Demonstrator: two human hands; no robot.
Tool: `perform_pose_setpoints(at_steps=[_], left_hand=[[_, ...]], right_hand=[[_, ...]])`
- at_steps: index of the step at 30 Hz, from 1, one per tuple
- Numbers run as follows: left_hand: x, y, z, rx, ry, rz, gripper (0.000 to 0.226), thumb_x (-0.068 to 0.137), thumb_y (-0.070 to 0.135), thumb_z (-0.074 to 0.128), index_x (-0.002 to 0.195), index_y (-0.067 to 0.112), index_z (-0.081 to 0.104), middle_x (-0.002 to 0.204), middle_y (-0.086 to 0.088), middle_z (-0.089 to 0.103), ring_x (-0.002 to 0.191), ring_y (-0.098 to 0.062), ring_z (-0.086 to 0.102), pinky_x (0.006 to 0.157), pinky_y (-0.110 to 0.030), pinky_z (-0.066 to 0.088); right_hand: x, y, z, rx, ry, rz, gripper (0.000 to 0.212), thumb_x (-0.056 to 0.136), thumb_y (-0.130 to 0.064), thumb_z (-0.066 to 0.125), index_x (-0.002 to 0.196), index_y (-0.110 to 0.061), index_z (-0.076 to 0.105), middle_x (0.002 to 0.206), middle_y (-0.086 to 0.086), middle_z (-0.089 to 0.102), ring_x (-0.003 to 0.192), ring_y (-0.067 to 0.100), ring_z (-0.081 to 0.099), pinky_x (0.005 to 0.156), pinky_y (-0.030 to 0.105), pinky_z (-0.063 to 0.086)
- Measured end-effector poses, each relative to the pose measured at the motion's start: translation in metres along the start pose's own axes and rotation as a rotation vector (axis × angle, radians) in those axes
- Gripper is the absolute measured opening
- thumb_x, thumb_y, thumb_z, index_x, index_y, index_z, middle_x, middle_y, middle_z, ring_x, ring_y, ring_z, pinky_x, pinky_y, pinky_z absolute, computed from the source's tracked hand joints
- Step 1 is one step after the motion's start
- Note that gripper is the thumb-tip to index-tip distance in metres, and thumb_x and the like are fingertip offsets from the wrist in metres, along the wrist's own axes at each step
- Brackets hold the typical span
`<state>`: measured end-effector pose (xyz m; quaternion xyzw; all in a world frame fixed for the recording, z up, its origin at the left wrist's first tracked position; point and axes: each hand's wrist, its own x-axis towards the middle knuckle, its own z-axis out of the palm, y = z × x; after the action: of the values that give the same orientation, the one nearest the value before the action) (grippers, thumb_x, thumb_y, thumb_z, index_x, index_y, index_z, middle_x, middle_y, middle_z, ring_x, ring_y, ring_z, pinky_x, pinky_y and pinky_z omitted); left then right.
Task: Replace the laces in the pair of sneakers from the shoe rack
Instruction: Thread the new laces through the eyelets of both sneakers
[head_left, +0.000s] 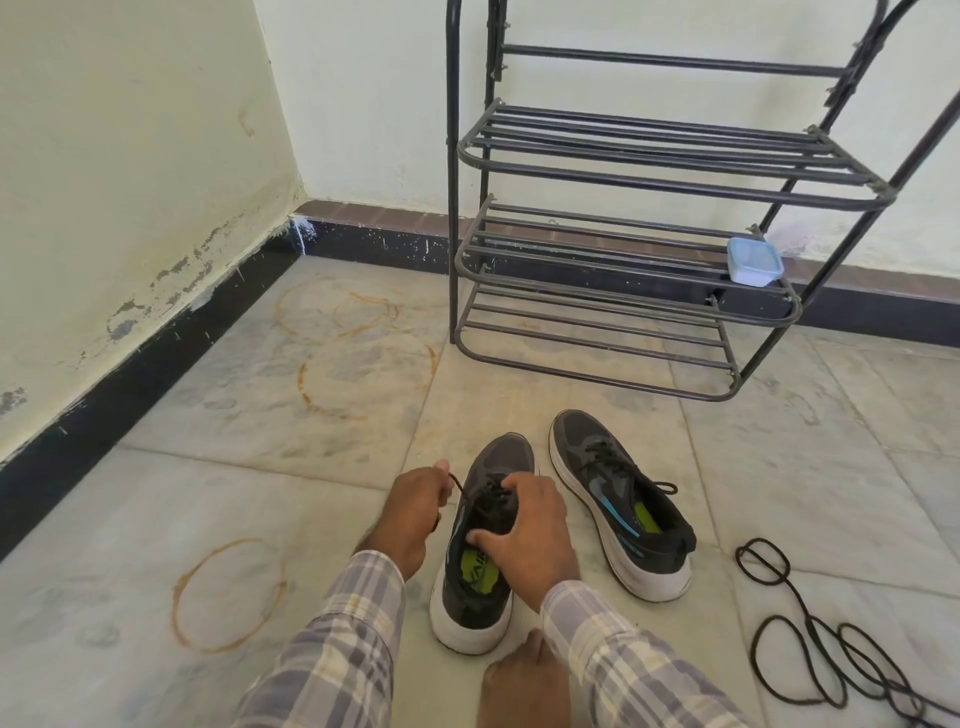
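Note:
Two dark grey sneakers with white soles stand on the floor. On the near sneaker (470, 597) my right hand (530, 540) grips the tongue and collar, fingers curled into the opening above the green insole. To its left, my left hand (415, 512) pinches the end of that shoe's black lace (460, 491), which runs taut from the eyelets. The other sneaker (618, 499) stands to the right, toe away from me, its black lace threaded and loose at the end. A pair of loose black laces (810, 639) lies coiled on the floor at the right.
A black metal shoe rack (623, 249) stands against the far wall, with a pale blue lidded plastic box (754, 261) on its second-lowest shelf. The tiled floor (260, 467) bears rust-coloured ring stains. A wall with a black skirting closes the left side. My knee (524, 680) shows at the bottom.

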<state>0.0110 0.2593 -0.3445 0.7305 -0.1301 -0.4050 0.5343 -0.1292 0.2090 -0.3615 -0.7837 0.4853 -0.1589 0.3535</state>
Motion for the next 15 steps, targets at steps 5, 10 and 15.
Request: perform_pose_setpoints(at_steps=[5,10,15], left_hand=[[0.009,0.01,-0.017,-0.91,0.039,-0.15,0.036,0.106,0.03,0.04,0.075,0.015,0.05,0.076,-0.007,0.061,0.08,-0.023,0.062,0.084,-0.041,0.047],[0.01,0.0,-0.021,-0.741,0.183,-0.175,0.037,0.105,0.032,0.044,0.071,0.016,0.044,0.056,-0.002,0.041,0.043,-0.014,0.032,0.052,-0.03,0.038],[-0.001,-0.012,0.004,0.207,0.026,0.217,0.023,0.089,0.019,0.07,0.082,0.015,0.048,0.079,-0.002,0.054,0.069,-0.016,0.049,0.063,-0.03,0.044]], right_hand=[[-0.009,0.01,0.003,0.049,0.027,0.108,0.043,0.082,-0.024,0.073,0.112,-0.036,0.044,0.116,-0.009,0.045,0.112,0.015,0.051,0.098,0.036,0.051],[-0.005,0.008,-0.002,0.016,0.032,0.161,0.026,0.084,-0.035,0.072,0.1,-0.03,0.053,0.102,-0.007,0.058,0.095,0.013,0.059,0.087,0.034,0.055],[-0.003,0.002,-0.011,-0.18,0.022,0.216,0.024,0.084,-0.044,0.071,0.091,-0.023,0.063,0.088,-0.003,0.062,0.084,0.017,0.062,0.074,0.034,0.055]])
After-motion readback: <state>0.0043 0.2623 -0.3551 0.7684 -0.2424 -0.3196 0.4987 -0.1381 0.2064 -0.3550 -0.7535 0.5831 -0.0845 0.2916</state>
